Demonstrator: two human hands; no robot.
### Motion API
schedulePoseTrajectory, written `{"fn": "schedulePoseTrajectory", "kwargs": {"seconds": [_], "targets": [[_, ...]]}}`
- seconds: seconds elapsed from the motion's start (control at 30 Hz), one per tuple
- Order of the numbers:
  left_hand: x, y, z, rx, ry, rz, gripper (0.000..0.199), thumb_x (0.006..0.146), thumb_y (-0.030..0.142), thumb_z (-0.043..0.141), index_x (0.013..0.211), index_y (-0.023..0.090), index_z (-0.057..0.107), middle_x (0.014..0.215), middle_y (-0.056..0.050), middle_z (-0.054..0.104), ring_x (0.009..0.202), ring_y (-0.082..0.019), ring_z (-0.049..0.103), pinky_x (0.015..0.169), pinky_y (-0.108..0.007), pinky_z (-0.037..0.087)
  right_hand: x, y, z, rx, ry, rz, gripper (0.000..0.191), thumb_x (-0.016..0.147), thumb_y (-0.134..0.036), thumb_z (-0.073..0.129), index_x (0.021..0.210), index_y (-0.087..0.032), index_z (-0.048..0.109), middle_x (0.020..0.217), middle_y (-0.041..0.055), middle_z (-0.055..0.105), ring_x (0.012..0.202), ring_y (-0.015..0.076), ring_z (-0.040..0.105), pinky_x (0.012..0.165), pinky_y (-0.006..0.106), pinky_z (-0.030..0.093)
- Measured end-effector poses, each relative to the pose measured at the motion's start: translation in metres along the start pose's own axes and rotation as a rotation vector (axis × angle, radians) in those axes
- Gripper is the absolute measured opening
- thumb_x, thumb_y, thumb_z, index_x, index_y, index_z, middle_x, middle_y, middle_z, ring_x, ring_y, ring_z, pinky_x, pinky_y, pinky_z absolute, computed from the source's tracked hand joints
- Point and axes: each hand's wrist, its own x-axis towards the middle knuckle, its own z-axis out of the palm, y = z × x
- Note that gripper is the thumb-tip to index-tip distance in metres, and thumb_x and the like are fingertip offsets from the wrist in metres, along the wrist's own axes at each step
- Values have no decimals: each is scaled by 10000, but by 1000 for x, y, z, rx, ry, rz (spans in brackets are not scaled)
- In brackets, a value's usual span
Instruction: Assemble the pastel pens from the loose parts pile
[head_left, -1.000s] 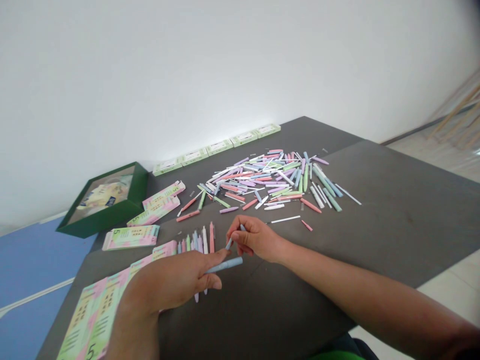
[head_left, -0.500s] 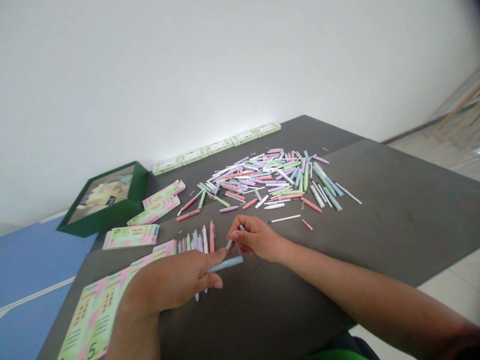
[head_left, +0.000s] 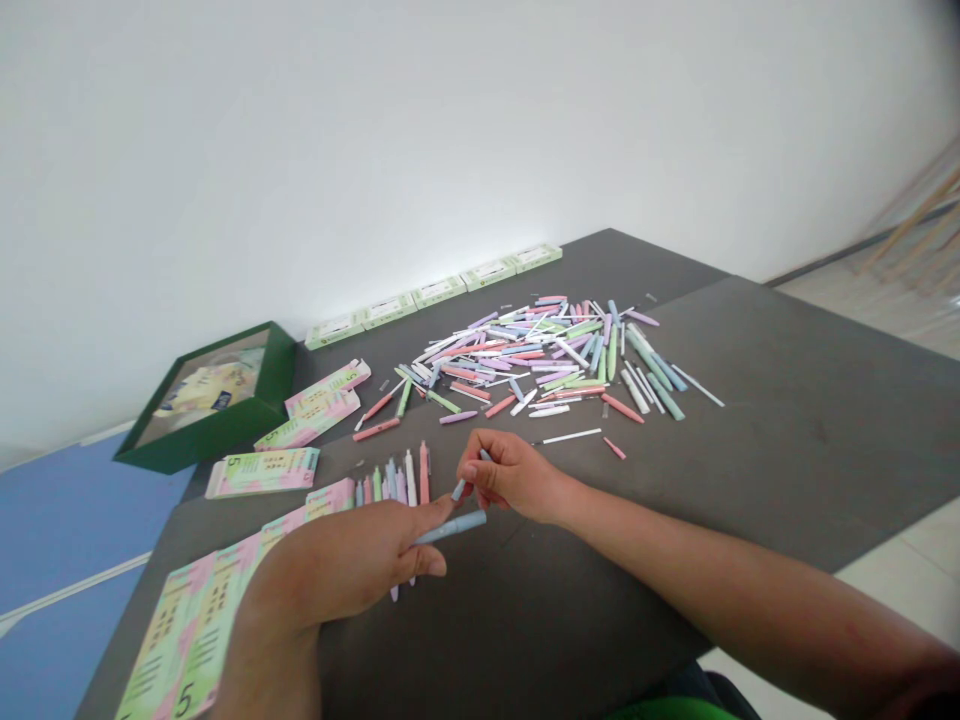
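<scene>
My left hand [head_left: 345, 558] lies low over the dark table, fingers stretched, with a pale blue pen barrel [head_left: 454, 528] held between its fingers. My right hand [head_left: 514, 477] pinches a slim blue pen part [head_left: 458, 489] between thumb and fingertips, close to the left fingertips. Just beyond them stands a row of pastel pens [head_left: 394, 482], side by side; my left hand hides their lower ends. A large loose pile of pastel pen parts [head_left: 525, 360] lies farther off. Printed pastel cards [head_left: 187, 625] lie under my left wrist.
A dark grey table [head_left: 750, 420] bears everything. A green open box [head_left: 214, 400] sits at its left corner, beside more pastel cards [head_left: 262, 472]. Several small green-and-white boxes [head_left: 439, 292] line the wall edge. A blue surface [head_left: 60, 540] lies to the left.
</scene>
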Motion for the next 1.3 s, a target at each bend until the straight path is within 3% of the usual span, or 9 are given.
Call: {"fn": "schedulePoseTrajectory", "kwargs": {"seconds": [0.37,0.63,0.77,0.87,1.03,1.3], "targets": [[2,1,0,26,7,-16,435,867,474,394,1221,233,466,851,-31,656,745,-211,604,613,-238,425,0,0,1,-4,-1,-6,253,765,-371,590,716,-170,445,596,-25,608,365,44,429,350,152,308],[3,-4,-1,30,45,-22,505,876,484,372,1326,253,368,1007,-45,642,849,-227,592,696,-266,431,-3,-7,1,-135,-64,34,93,775,-211,554,755,-172,473,472,-89,473,357,45,408,347,139,279],[4,-4,0,52,55,-75,542,871,498,370,1352,250,342,1069,-67,631,890,-242,591,706,-281,436,0,0,4,-26,12,42,95,783,-238,531,770,-173,463,546,-71,543,323,30,383,351,153,321],[9,-7,-1,54,38,-114,613,870,502,362,1398,208,258,1251,-114,533,1000,-260,561,789,-308,422,6,9,3,104,90,53,135,779,-282,535,756,-173,459,577,-59,578,304,23,350,357,171,354],[24,-19,-8,85,87,-74,725,886,533,281,1426,95,76,1445,-176,195,1224,-273,376,962,-340,297,12,13,-6,146,251,59,163,761,-297,546,721,-172,449,540,-71,568,279,15,303,355,179,368],[30,-26,-12,57,32,-21,729,900,534,243,1422,75,24,1457,-178,125,1285,-264,270,987,-315,261,11,11,-15,-132,277,66,69,757,-167,416,818,-199,427,675,-56,600,310,29,357,387,196,374]]}}
